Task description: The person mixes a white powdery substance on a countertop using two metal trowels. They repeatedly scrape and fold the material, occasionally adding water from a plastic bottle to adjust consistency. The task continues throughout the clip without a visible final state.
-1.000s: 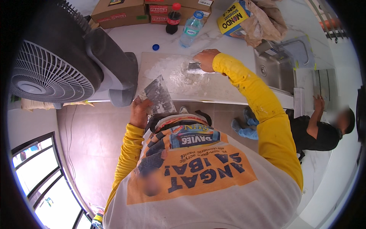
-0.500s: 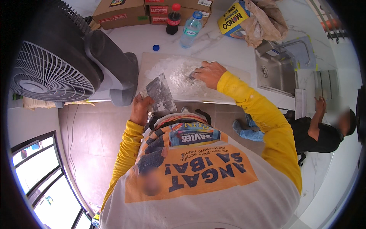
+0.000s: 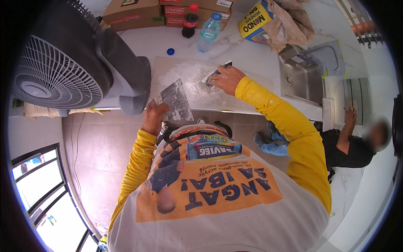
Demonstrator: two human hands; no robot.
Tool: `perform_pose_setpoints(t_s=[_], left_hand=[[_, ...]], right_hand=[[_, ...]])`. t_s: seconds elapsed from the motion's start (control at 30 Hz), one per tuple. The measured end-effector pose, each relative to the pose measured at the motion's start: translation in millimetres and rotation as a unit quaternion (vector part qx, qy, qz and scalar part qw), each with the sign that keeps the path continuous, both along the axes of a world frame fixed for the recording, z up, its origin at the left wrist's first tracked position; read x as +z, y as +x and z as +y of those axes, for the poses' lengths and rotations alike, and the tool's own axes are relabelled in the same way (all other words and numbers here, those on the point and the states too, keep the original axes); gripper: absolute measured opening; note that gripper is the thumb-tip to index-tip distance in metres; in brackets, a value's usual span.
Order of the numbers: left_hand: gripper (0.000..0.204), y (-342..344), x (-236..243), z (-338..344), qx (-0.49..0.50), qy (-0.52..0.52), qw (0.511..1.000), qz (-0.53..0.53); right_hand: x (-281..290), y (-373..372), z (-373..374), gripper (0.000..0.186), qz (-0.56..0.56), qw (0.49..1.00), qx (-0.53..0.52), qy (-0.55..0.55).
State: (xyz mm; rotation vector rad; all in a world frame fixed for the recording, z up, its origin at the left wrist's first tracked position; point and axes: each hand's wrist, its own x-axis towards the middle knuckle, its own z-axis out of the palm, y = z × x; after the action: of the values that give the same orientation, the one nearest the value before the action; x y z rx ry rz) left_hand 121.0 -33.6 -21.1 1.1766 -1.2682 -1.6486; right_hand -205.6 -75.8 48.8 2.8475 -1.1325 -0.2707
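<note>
A flat grey putty knife (image 3: pixel 178 101) with a broad, smeared blade is gripped in my left hand (image 3: pixel 154 114), its blade raised at the board's near edge. My right hand (image 3: pixel 228 80) closes on a second putty knife (image 3: pixel 227 64), whose dark blade shows past the fingers; most of that tool is hidden beneath them. Below my right hand lies a pale board (image 3: pixel 161 69) on the counter. White powder and wet paste (image 3: pixel 191 76) are spread over the board between my two hands.
A large fan (image 3: pixel 50 84) stands at the left. Behind the board are a blue bottle cap (image 3: pixel 170 51), a cola bottle (image 3: pixel 190 23), a water bottle (image 3: pixel 209 33), cardboard boxes (image 3: pixel 134 14) and an open bag (image 3: pixel 289 27). Right are a sink (image 3: pixel 300 77) and another person (image 3: pixel 350 145).
My right hand has shifted slightly left and tilted, so its putty knife's blade now shows above the fingers. My left hand holds its putty knife in nearly the same place.
</note>
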Motion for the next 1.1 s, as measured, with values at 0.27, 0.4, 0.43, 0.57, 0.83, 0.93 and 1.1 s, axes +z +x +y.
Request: perform_pose_setpoints(t_s=[0.27, 0.4, 0.43, 0.57, 0.83, 0.93, 1.1], left_hand=[[0.041, -4.0, 8.8, 11.4, -0.046, -0.359, 0.898, -0.250], [0.043, -12.5, 10.4, 13.2, -0.015, -0.393, 0.870, -0.299], [0.044, -16.0, 9.9, 13.3, -0.020, -0.338, 0.898, -0.280], [0.047, -26.0, 8.9, 11.8, -0.035, -0.300, 0.910, -0.285], [0.053, -31.5, -7.1, 3.6, -0.064, -0.271, 0.929, -0.243], [0.048, -38.5, -3.7, -5.0, -0.072, -0.313, 0.917, -0.236], [0.027, -62.8, 20.4, -16.3, 0.019, 0.268, 0.922, 0.279]], right_hand=[[-13.8, -34.3, 15.9, 0.035, 0.028, 0.998, -0.030, 0.039], [-0.9, -44.9, 17.0, 0.036, -0.017, 0.996, -0.073, 0.046], [0.1, -43.8, 17.2, 0.036, -0.011, 0.993, -0.108, 0.055], [-4.8, -42.6, 21.1, 0.034, -0.011, 0.997, -0.062, 0.036], [-11.7, -37.8, 13.0, 0.021, -0.004, 0.995, -0.093, 0.023], [-0.5, -32.1, 9.6, 0.036, 0.055, 0.992, -0.104, 0.046], [12.1, -62.0, 38.4, 0.027, -0.194, 0.937, -0.285, 0.061]])
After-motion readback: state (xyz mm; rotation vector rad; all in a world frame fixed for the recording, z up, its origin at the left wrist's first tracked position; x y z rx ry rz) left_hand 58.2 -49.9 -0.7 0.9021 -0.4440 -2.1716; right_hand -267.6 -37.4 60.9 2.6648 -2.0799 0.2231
